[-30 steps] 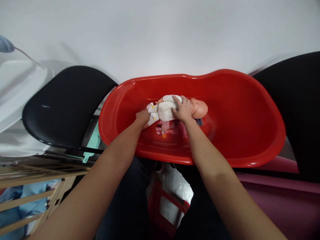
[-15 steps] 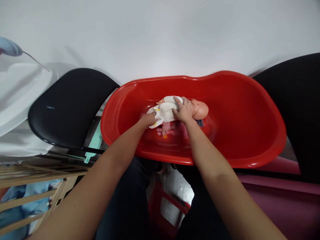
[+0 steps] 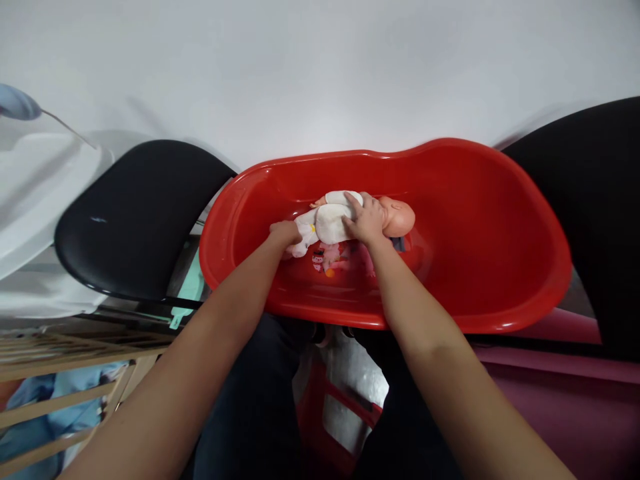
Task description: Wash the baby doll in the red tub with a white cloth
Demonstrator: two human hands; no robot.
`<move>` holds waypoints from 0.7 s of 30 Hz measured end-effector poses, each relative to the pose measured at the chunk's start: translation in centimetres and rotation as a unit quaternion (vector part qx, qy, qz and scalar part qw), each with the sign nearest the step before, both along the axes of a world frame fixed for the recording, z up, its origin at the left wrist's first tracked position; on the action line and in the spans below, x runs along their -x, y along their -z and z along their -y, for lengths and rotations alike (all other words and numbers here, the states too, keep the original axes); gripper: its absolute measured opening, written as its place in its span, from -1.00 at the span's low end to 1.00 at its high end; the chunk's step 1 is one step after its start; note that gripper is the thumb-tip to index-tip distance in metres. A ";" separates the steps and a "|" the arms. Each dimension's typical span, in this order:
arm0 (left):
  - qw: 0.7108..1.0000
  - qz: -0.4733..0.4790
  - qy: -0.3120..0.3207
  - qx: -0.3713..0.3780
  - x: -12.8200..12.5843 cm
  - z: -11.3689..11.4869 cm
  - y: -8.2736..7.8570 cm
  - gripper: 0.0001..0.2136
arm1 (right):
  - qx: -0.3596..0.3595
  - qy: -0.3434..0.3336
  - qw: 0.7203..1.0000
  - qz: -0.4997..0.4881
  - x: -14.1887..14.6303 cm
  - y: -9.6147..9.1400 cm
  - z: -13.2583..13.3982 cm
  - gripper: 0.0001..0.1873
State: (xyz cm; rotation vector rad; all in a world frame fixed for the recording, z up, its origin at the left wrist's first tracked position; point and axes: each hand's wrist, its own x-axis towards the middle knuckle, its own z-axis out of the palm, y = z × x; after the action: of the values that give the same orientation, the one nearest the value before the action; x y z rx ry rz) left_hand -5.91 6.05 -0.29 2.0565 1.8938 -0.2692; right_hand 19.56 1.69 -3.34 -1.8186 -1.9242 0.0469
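Observation:
A baby doll (image 3: pixel 334 223) with a white body and a bare plastic head lies in a red baby bathtub (image 3: pixel 500 233), head toward the right. My right hand (image 3: pixel 368 219) grips it around the upper body just below the head, fingers spread over the white torso. At the leg end, my left hand (image 3: pixel 286 235) is closed on a white cloth (image 3: pixel 306 231) with yellow marks. The cloth lies against the doll's lower body and partly hides the legs. Under the doll, a printed cartoon picture (image 3: pixel 327 259) shows on the tub floor.
Black chairs stand at the left (image 3: pixel 135 220) and right (image 3: pixel 590 200) of the tub. A white basin (image 3: pixel 35 193) is at far left, a wooden slatted frame (image 3: pixel 55 417) at lower left. A red stool (image 3: pixel 320 413) is between my legs, below the tub.
My left hand has moved slightly left along the doll's lower body with the white cloth. My right hand keeps its hold on the doll.

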 end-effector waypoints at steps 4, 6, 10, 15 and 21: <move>0.989 0.058 0.045 -0.131 -1.3 0.0 -0.6 -0.61 | -0.003 0.003 1.000 0.000 0.1 -0.1 0.0 -0.26; 0.983 0.097 0.050 -0.149 -1.7 0.2 0.2 -0.63 | -0.002 0.004 1.000 0.007 0.1 -0.2 0.1 -0.26; 0.987 0.142 -0.003 -0.071 -0.9 0.3 2.6 -0.43 | 0.010 -0.002 1.000 0.017 0.0 -0.3 0.2 -0.26; 0.985 0.167 -0.023 -0.037 1.0 -0.6 4.7 -0.32 | 0.012 0.002 1.000 0.010 0.0 -0.2 0.1 -0.21; 0.977 0.205 -0.012 -0.057 1.6 -0.9 5.2 -0.38 | 0.014 0.002 1.000 0.003 -0.1 -0.3 0.4 -0.18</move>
State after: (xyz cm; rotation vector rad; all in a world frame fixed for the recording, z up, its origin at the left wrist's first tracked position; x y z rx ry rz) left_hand -7.47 6.95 -5.54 1.9689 1.7075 0.2607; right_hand 19.62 1.34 -3.07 -1.8411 -1.9335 0.0679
